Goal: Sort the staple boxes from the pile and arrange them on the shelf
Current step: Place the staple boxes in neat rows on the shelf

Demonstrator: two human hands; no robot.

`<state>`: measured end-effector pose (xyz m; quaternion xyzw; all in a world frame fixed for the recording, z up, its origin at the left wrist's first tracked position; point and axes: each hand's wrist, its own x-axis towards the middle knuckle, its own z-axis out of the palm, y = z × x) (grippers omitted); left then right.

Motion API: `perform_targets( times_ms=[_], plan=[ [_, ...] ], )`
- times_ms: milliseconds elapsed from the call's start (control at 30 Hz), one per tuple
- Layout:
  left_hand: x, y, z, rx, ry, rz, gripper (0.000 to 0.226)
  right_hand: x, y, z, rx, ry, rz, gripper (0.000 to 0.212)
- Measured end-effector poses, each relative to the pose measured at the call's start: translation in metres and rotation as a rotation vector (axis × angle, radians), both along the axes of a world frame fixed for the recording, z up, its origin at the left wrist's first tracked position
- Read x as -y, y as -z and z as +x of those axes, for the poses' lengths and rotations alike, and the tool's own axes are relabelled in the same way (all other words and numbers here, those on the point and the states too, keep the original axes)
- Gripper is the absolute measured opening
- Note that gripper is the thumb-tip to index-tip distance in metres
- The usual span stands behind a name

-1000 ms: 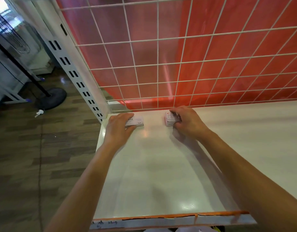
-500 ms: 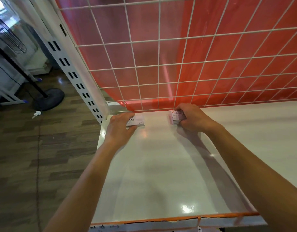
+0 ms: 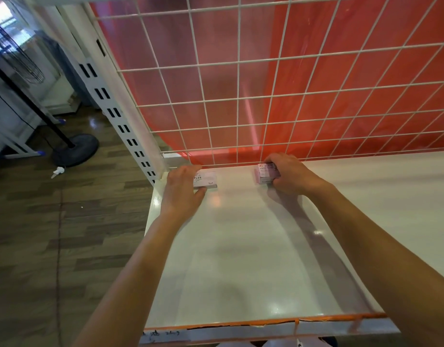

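Left hand (image 3: 183, 190) clamped over the flat pale-pink cardboard staple box (image 3: 207, 180) at the back-left corner of the glossy white shelf (image 3: 241, 246), right hand (image 3: 289, 175) gripping a chunkier pink carton (image 3: 266, 174) by the white wire grid (image 3: 237, 103), its label looks like paper clips, so a mis-sort threatens.

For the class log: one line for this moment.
left hand holds staple box | right hand grips pink box | both on shelf
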<state>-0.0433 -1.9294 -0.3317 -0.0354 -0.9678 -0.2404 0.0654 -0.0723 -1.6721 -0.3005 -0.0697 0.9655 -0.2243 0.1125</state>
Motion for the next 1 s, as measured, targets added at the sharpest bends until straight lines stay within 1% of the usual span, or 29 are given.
perform_targets(
  times_ms=[167,333,500,700,800,1000],
  plan=[
    [-0.014,-0.003,0.011,-0.080,0.016,-0.023,0.048,0.001,-0.001,0.004,0.019,0.031,-0.003,0.059],
    [-0.039,-0.007,0.020,-0.131,0.091,-0.003,0.047,-0.006,-0.001,0.023,-0.124,0.080,-0.004,0.066],
    [-0.081,-0.013,0.028,-0.158,0.171,0.015,0.046,-0.024,0.006,0.048,-0.181,0.109,0.032,0.065],
    [-0.147,-0.025,0.040,-0.182,0.296,0.024,0.047,-0.073,0.007,0.083,-0.197,0.125,0.115,0.070],
    [-0.186,-0.032,0.048,-0.143,0.372,-0.033,0.052,-0.104,0.003,0.100,-0.186,0.171,0.122,0.069],
    [-0.272,-0.036,0.065,-0.089,0.454,-0.146,0.057,-0.180,0.000,0.129,-0.172,0.230,0.165,0.067]
  ],
)
